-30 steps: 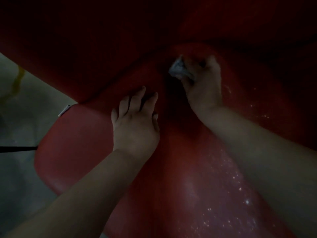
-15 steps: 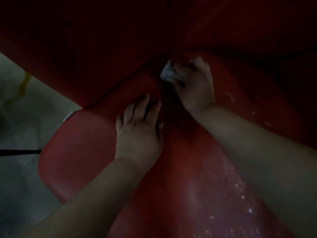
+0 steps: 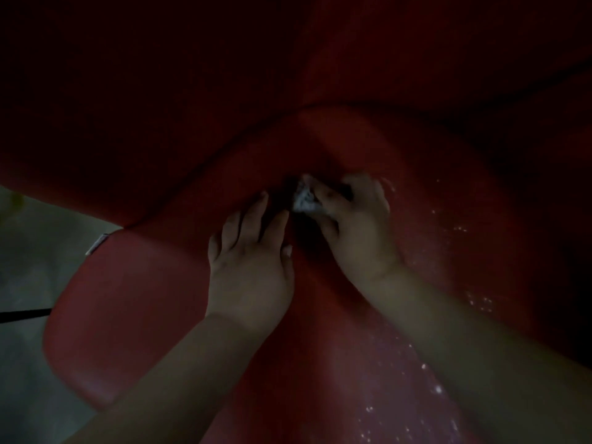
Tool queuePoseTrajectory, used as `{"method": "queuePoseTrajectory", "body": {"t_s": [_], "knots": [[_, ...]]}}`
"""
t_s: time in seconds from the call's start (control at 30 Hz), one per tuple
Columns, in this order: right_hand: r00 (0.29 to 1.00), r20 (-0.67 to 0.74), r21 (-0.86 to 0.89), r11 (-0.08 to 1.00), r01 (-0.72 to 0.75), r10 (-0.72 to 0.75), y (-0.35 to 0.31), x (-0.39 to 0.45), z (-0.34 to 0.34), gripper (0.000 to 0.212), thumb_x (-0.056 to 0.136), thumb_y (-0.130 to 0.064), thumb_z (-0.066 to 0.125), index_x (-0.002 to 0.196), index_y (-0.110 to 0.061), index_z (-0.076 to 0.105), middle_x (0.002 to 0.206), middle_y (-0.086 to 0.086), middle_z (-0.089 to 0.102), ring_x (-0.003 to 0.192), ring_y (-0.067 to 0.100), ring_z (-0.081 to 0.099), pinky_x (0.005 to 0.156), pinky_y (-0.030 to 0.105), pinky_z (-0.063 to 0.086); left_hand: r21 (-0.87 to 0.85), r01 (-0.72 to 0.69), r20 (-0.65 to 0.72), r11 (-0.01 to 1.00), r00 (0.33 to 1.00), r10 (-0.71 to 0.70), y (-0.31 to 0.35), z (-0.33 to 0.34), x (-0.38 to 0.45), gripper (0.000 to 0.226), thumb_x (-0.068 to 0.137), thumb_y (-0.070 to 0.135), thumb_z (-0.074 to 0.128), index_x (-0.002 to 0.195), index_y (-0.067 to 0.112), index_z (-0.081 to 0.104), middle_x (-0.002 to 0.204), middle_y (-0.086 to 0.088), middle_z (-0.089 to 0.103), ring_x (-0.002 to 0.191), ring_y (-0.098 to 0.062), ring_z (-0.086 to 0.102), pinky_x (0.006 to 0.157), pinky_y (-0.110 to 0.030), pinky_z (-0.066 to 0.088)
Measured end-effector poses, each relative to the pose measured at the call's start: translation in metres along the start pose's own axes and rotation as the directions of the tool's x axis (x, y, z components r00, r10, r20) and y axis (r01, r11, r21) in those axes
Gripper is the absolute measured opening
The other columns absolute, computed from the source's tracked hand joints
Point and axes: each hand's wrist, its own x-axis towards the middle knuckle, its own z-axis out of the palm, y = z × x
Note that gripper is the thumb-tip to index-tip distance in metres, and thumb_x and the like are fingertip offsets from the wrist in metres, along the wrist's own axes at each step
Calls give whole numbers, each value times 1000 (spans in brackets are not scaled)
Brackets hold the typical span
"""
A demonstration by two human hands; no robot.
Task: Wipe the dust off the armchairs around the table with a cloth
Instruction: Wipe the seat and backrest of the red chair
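A red armchair (image 3: 128, 302) fills the dim view, its seat cushion below and its dark backrest above. My right hand (image 3: 355, 225) grips a small crumpled whitish cloth (image 3: 304, 197) and holds it down in the dark crease where seat meets backrest. My left hand (image 3: 253, 261) lies flat on the seat just left of the cloth, fingers straight and pointing into the same crease. White dust specks (image 3: 439, 389) dot the seat to the right of my right forearm.
A pale floor (image 3: 28, 251) shows at the left beyond the chair's edge. A small white tag (image 3: 97, 243) sticks out at the seat's left seam, and a thin black bar (image 3: 22, 314) crosses the floor there.
My right hand has slid the cloth leftward and toward me along the crease, ending close to my left fingertips. My left hand has stayed flat on the seat.
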Motion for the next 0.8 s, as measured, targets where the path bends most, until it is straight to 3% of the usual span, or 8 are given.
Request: {"method": "queuePoseTrajectory", "body": {"t_s": [0.1, 0.27, 0.4, 0.5, 0.57, 0.67, 0.8], "knots": [[1000, -5, -37, 999, -14, 14, 21, -4, -15, 41, 85, -27, 68, 126, -28, 62, 101, 11, 53, 91, 30, 49, 80, 41, 44, 2, -5, 13, 1000, 1000, 5, 4, 0, 5, 54, 89, 33, 49, 142, 24, 42, 155, 0, 27, 137, -26, 24, 107, -53, 25], [970, -99, -48, 973, -228, 222, 42, 12, -22, 45, 87, -23, 67, 131, -26, 57, 101, 5, 43, 95, 25, 43, 88, 44, 45, 0, -19, 50, 1000, 999, 19, 20, 4, 12, 56, 90, 35, 45, 145, 29, 36, 156, 5, 21, 137, -21, 16, 108, -54, 22], [985, -69, 24, 987, -156, 157, 31, -42, -26, 44, 87, -29, 66, 131, -33, 57, 102, 2, 46, 95, 17, 42, 84, 37, 45, 10, -11, 55, 1000, 998, 10, 28, 7, 16, 57, 91, 35, 47, 146, 31, 33, 157, 6, 20, 137, -20, 13, 109, -55, 20], [994, -31, -8, 994, -105, 105, 47, -47, -36, 41, 85, -29, 68, 126, -30, 61, 101, 4, 48, 92, 22, 46, 82, 32, 39, 3, -10, 45, 1000, 999, 10, 29, 8, 18, 57, 91, 34, 47, 146, 30, 33, 157, 6, 21, 136, -18, 12, 109, -55, 20], [976, -117, -15, 982, -186, 183, 66, -26, -38, 34, 85, -20, 69, 119, -23, 64, 99, 10, 50, 92, 31, 48, 80, 35, 40, 5, -23, 44, 1000, 999, 23, 31, 8, 19, 57, 90, 33, 46, 146, 30, 34, 156, 6, 22, 135, -17, 11, 108, -56, 20], [912, -163, 19, 925, -380, 378, 76, 3, -35, 39, 89, -22, 65, 127, -22, 60, 105, 13, 49, 99, 31, 46, 90, 43, 43, -3, -31, 63, 1000, 998, 31, 38, 11, 21, 56, 92, 33, 45, 147, 31, 32, 157, 8, 19, 137, -19, 12, 110, -55, 17], [981, -93, 18, 986, -168, 169, 57, -35, -38, 44, 86, -21, 68, 129, -26, 59, 101, 5, 47, 93, 22, 46, 83, 33, 42, -13, -34, 72, 999, 997, 35, 47, 14, 20, 57, 92, 33, 47, 147, 32, 30, 158, 9, 17, 139, -19, 12, 110, -55, 16]]}}
